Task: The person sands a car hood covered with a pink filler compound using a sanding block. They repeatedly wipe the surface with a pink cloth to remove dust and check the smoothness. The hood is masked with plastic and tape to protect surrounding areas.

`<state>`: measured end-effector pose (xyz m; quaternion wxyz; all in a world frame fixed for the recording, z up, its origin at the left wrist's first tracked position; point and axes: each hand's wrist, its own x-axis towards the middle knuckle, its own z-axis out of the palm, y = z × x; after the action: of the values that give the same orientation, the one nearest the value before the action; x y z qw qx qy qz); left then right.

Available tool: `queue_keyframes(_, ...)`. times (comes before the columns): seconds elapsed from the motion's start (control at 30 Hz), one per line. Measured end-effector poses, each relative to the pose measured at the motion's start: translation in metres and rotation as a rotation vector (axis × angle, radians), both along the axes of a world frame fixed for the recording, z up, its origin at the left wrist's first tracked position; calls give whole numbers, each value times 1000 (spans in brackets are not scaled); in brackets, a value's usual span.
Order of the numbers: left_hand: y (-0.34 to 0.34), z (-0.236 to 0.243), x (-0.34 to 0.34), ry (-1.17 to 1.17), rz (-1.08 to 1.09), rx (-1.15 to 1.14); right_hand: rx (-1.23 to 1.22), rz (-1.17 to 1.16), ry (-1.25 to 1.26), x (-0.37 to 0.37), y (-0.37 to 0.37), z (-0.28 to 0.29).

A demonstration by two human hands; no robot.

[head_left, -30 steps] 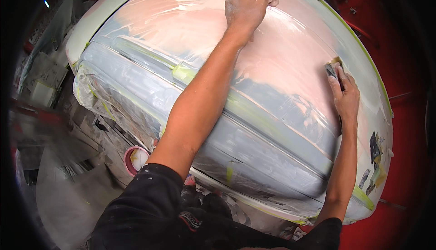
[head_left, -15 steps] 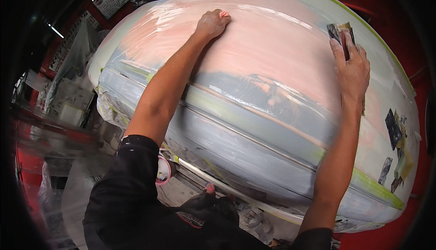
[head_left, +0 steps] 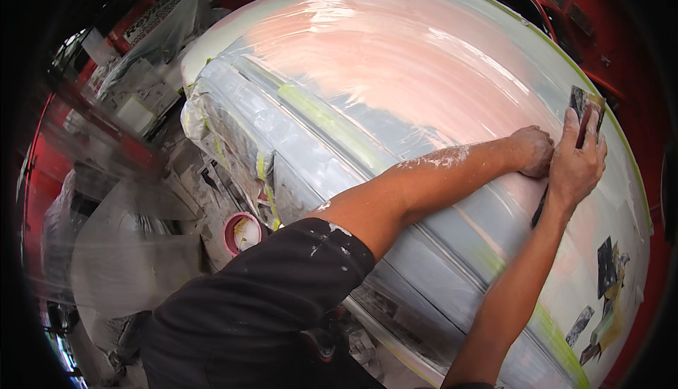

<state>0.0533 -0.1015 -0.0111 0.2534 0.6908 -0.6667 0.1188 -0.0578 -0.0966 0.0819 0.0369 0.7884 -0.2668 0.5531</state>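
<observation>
A large curved car body panel (head_left: 395, 57), coated in pink filler with grey-blue primer and yellow-green masking tape (head_left: 332, 124) along its crease, fills the head view. My left hand (head_left: 531, 150) is curled into a fist and presses on the pink area at the right; whatever is under it is hidden. White dust streaks that forearm. My right hand (head_left: 575, 163) touches the left hand and grips a flat dark spreader (head_left: 586, 105) that sticks up past the fingers.
Dark and tan scraps (head_left: 607, 269) lie on the panel's lower right. A round pink-rimmed tub (head_left: 242, 232) sits on the floor below the panel. Clear plastic sheeting (head_left: 120, 248) and masking paper hang at left. Red bodywork (head_left: 565, 8) borders the right.
My left hand swept from the panel's far top across to the right until it met my right hand. The right hand with the spreader stayed near the right edge. The view shifted.
</observation>
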Motion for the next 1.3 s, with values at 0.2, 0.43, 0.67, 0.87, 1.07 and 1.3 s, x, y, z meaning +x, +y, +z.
queue_keyframes(0.2, 90, 16, 141, 272, 469, 75, 75, -7, 85, -7, 4, -3)
queue_keyframes(0.43, 239, 8, 262, 40, 916, 44, 104, 39, 163, 6, 15, -6)
queue_keyframes(0.67, 261, 18, 289, 255, 615, 165, 36, -27, 215, 15, 15, -7)
queue_keyframes(0.87, 256, 4, 180, -18, -159, 92, 24, -6, 276, 12, 11, -13)
queue_keyframes(1.07, 222, -1, 319, 160, 158, 3, 15, -50, 310, 8, 6, -12)
queue_keyframes(1.3, 224, -30, 543, -6, 785, 75, 70, 8, 272, 9, 4, -15)
